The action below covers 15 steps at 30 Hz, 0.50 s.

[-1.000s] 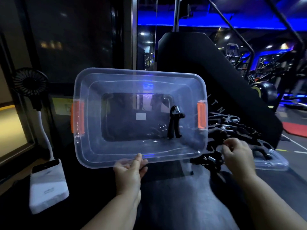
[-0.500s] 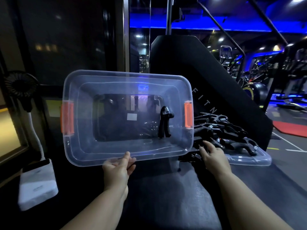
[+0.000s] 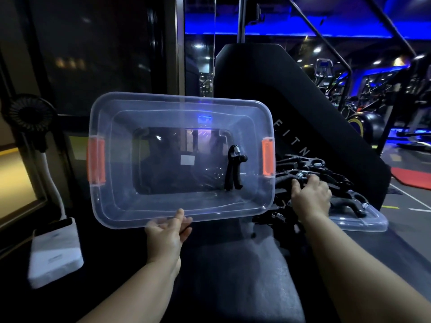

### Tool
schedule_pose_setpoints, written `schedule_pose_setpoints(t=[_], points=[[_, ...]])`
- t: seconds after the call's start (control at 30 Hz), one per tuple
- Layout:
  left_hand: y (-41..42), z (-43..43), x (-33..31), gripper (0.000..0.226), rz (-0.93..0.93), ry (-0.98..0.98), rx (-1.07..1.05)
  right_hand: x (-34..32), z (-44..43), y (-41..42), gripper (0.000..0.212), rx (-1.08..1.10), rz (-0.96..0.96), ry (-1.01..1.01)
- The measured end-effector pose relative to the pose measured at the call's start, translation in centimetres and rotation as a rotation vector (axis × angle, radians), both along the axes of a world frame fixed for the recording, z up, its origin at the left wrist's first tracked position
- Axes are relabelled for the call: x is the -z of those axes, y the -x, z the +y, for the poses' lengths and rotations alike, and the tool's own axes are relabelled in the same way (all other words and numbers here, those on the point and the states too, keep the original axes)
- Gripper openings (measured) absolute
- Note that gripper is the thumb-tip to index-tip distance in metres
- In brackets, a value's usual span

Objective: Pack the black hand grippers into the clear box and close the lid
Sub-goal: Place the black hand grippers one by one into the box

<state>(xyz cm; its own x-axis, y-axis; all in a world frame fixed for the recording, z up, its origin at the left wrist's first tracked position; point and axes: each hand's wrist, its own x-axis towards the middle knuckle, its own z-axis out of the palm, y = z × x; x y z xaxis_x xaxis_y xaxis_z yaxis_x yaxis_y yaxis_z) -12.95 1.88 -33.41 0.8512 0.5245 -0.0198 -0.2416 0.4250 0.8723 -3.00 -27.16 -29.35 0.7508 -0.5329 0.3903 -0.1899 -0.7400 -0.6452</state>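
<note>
A black machine (image 3: 268,73) with white lettering is seen at the back right. A grey pad (image 3: 233,276) is spread across the foreground. The box (image 3: 116,194) is held up clear of the pad, tipped so its open mouth is turned to the camera, long side roughly level. It is pinched at the middle of its lower rim by the left hand (image 3: 166,234): the thumb is laid on the inner face, and the other fingers are seen through the plastic behind the rim. The lid (image 3: 363,221) is laid flat to the right of the box. A pile (image 3: 326,176) of black grippers is heaped on the lid, just beside the box's right end. The right hand (image 3: 311,197) is placed on the near left part of the pile, with the fingers bent over the handles and touching them; whether one is actually gripped cannot be told. A white power bank (image 3: 56,250) is set at lower left, with a black fan (image 3: 29,116) on a white stalk above it. A red mat (image 3: 412,178) is seen on the floor at far right. Two orange clips are fitted on the box ends, a left latch (image 3: 96,165) and a right latch (image 3: 267,158). One gripper (image 3: 234,170) is already inside the box near the right end, against the box floor, spring uppermost and handles pointed at the lower wall. A small white label (image 3: 187,160) is stuck mid-floor.
</note>
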Motion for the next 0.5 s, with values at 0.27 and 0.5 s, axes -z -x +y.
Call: schedule_pose_setpoints(t=[0.27,0.5], points=[[-0.1,0.1,0.1,0.031,-0.010,0.015,-0.003,-1.2,-0.3,-2.1,0.041,-0.048,0.185,0.210],[-0.1,0.0,0.1,0.031,-0.011,0.027,0.005,-1.1,-0.8,-1.8,0.037,-0.073,0.056,0.199]])
